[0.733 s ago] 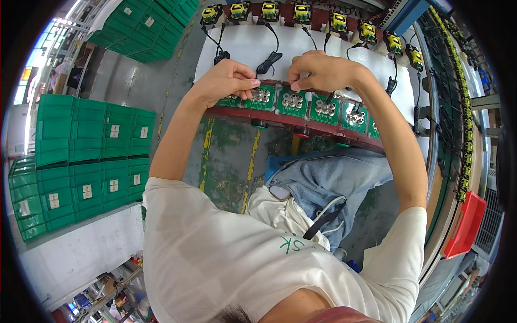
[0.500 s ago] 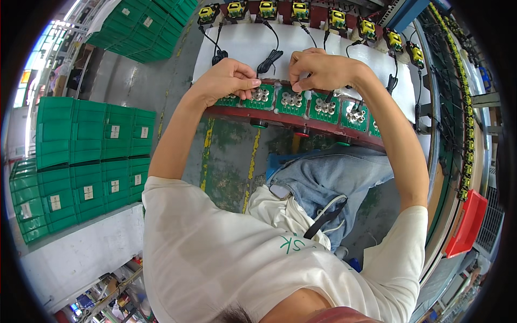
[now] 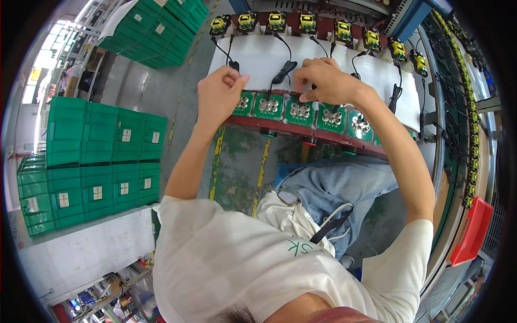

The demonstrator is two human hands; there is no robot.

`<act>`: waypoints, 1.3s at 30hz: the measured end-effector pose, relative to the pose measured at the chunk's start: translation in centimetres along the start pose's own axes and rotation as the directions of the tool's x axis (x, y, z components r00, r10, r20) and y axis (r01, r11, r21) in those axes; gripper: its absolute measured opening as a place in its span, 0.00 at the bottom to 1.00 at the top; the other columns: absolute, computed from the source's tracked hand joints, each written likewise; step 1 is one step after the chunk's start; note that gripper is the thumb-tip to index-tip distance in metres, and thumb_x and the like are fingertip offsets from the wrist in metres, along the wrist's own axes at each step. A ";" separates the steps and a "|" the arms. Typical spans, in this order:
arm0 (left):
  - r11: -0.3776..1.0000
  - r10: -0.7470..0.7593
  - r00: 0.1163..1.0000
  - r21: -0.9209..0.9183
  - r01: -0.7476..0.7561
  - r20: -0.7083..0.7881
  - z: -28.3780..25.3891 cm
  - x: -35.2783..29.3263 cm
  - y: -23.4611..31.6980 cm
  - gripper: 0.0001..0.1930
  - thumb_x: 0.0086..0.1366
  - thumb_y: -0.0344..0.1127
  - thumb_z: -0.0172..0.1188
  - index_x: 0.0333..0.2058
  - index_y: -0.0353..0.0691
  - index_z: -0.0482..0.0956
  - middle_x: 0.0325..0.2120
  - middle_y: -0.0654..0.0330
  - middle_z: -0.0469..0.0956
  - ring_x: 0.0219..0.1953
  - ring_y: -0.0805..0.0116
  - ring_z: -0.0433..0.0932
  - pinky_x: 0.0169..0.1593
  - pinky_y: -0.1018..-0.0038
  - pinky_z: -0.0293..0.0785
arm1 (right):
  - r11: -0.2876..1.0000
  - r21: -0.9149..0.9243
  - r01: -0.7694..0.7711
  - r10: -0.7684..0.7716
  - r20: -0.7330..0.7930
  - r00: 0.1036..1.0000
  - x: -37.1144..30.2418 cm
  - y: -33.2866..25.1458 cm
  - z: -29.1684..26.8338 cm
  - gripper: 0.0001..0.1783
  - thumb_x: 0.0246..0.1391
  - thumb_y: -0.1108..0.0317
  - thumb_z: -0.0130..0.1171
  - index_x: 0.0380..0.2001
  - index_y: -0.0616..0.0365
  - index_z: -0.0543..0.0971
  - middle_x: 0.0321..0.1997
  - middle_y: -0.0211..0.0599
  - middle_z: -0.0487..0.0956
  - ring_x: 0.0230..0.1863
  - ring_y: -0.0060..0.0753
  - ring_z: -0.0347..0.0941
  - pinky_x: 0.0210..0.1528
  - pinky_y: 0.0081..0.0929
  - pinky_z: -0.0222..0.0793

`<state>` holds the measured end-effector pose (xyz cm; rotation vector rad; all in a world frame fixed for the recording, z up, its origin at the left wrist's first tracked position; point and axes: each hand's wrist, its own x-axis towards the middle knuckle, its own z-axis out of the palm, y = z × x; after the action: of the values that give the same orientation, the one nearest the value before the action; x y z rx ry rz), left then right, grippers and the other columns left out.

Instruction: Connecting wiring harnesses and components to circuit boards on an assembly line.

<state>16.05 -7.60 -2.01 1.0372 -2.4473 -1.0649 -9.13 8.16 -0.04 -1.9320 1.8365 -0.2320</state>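
Observation:
My left hand [image 3: 221, 96] has its fingers curled in beside the leftmost black cable bundle [image 3: 233, 65]; whatever they hold is hidden. My right hand [image 3: 327, 81] is closed around a black cable [image 3: 314, 86] just above the third board, its thumb low near the board's back edge. Green test boards [image 3: 300, 110] with clusters of silver metal posts run along a dark red fixture [image 3: 253, 123]. Another coiled black cable [image 3: 284, 71] lies between my hands, its lead running down to the second board. Yellow-and-black power supply units [image 3: 307, 23] line the far side, cables attached.
A white sheet [image 3: 258, 51] covers the bench between units and boards. Round buttons, including a red one [image 3: 309, 143], stick out of the fixture's front. Stacked green crates [image 3: 81, 134] stand left. A metal rail [image 3: 439, 156] and a red bin [image 3: 473, 231] are at right.
My left hand has left the second board and come back to the left, beside the leftmost cable bundle. My right hand stays near the third board. The whole view has shifted slightly.

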 end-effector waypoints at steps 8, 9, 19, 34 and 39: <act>0.809 0.199 0.937 0.588 0.008 -0.287 0.7 -0.8 -2.0 0.13 0.65 0.43 0.75 0.31 0.39 0.85 0.24 0.62 0.83 0.23 0.60 0.78 0.34 0.64 0.77 | 0.981 0.041 0.188 -0.153 -0.422 0.894 -1.0 -3.3 1.6 0.10 0.63 0.66 0.72 0.44 0.57 0.86 0.46 0.35 0.86 0.42 0.41 0.78 0.61 0.41 0.71; 0.811 0.200 0.936 0.585 0.007 -0.289 0.7 -0.8 -2.0 0.13 0.65 0.43 0.75 0.31 0.39 0.85 0.24 0.62 0.83 0.23 0.60 0.78 0.34 0.64 0.77 | 0.982 0.037 0.187 -0.154 -0.421 0.894 -1.2 -3.6 1.4 0.10 0.63 0.66 0.72 0.44 0.57 0.86 0.46 0.35 0.86 0.42 0.41 0.78 0.61 0.41 0.71; 0.903 -0.024 0.986 0.420 0.093 -0.166 -0.7 -0.2 -1.8 0.12 0.63 0.44 0.75 0.34 0.42 0.87 0.21 0.63 0.80 0.27 0.53 0.82 0.36 0.59 0.79 | 0.933 0.306 0.187 -0.065 -0.368 0.927 -1.4 -5.6 0.4 0.08 0.66 0.68 0.69 0.42 0.61 0.87 0.44 0.35 0.90 0.33 0.34 0.76 0.37 0.30 0.72; 0.691 -0.053 0.998 -0.722 0.020 -0.024 -4.2 -0.6 -0.9 0.10 0.70 0.37 0.72 0.39 0.35 0.87 0.30 0.63 0.84 0.25 0.78 0.69 0.29 0.80 0.63 | 0.905 0.413 0.098 0.044 -0.319 0.947 0.4 -6.6 -0.6 0.09 0.65 0.69 0.66 0.42 0.66 0.88 0.38 0.40 0.89 0.35 0.40 0.81 0.43 0.34 0.77; 0.418 -0.194 0.980 -0.907 0.050 -0.035 -7.8 -1.9 -2.3 0.09 0.70 0.35 0.72 0.42 0.35 0.89 0.31 0.66 0.85 0.25 0.80 0.71 0.31 0.82 0.66 | 0.924 0.362 0.124 0.032 -0.395 0.918 3.7 -6.7 -0.4 0.11 0.68 0.68 0.65 0.39 0.67 0.87 0.35 0.35 0.88 0.31 0.31 0.75 0.39 0.29 0.74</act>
<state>22.46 -11.43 1.78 0.8163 -1.2455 -1.9476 -2.96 4.49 2.50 -1.7382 1.8084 -0.9869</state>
